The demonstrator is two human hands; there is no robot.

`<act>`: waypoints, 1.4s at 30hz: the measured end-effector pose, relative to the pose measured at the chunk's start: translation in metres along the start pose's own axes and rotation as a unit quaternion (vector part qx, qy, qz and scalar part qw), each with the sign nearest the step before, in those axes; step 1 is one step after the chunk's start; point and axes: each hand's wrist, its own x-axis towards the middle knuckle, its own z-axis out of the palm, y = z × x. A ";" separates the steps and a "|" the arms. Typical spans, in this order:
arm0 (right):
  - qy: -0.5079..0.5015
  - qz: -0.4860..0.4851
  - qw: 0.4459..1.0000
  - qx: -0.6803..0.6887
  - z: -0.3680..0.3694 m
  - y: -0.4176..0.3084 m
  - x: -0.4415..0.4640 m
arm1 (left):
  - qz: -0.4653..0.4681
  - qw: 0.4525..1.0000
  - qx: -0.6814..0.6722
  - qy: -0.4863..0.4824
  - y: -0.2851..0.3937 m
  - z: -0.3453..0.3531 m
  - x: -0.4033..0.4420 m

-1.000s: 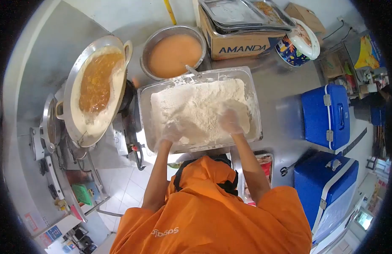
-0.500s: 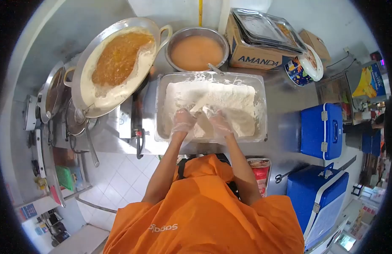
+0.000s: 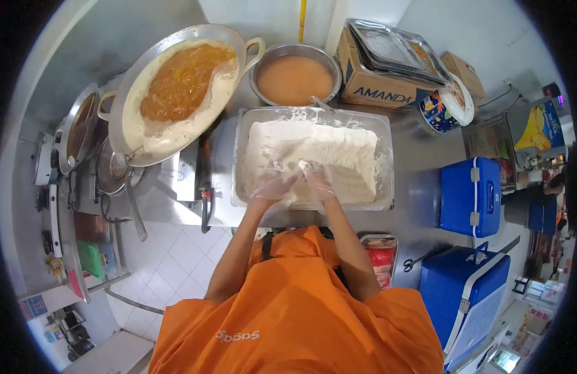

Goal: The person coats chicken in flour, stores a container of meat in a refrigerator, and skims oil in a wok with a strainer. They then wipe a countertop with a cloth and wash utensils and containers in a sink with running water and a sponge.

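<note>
A rectangular tub (image 3: 388,156) holds white flour (image 3: 338,140) on the metal counter. Over the near half of the flour, my left hand (image 3: 273,186), in a clear plastic glove, is blurred, so its fingers are hard to read. Close to its right, my right hand (image 3: 317,182) has its gloved fingers closed round a small flour-coated piece (image 3: 304,165) near the middle of the tub. What that piece is cannot be made out.
A large pan (image 3: 135,109) of bubbling oil stands left, over a burner. Behind the tub are a bowl (image 3: 294,78) of orange liquid and a cardboard box (image 3: 375,93) under trays. Blue coolers (image 3: 466,196) stand right. A strainer (image 3: 110,168) lies left.
My hands came from apart in the flour to close together near the tub's middle, and a coated piece now shows at my right fingers. The view has shifted, moving the tub rightward.
</note>
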 end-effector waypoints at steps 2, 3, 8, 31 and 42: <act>0.033 -0.023 0.999 -0.025 0.000 -0.004 0.008 | 0.060 0.997 0.037 -0.020 -0.001 0.010 -0.010; 0.030 -0.030 0.999 -0.018 0.000 -0.011 0.006 | 0.039 0.996 0.055 -0.054 0.020 -0.002 -0.020; -0.046 -0.034 0.996 0.065 0.006 -0.026 -0.003 | 0.113 0.966 0.221 0.074 0.010 0.038 -0.028; -0.137 -0.201 0.961 -0.136 -0.039 -0.038 0.025 | 0.149 0.941 0.300 0.046 0.040 -0.032 -0.042; -0.205 -0.243 0.943 0.099 -0.023 0.051 0.071 | 0.129 0.965 0.222 0.043 0.046 -0.033 -0.042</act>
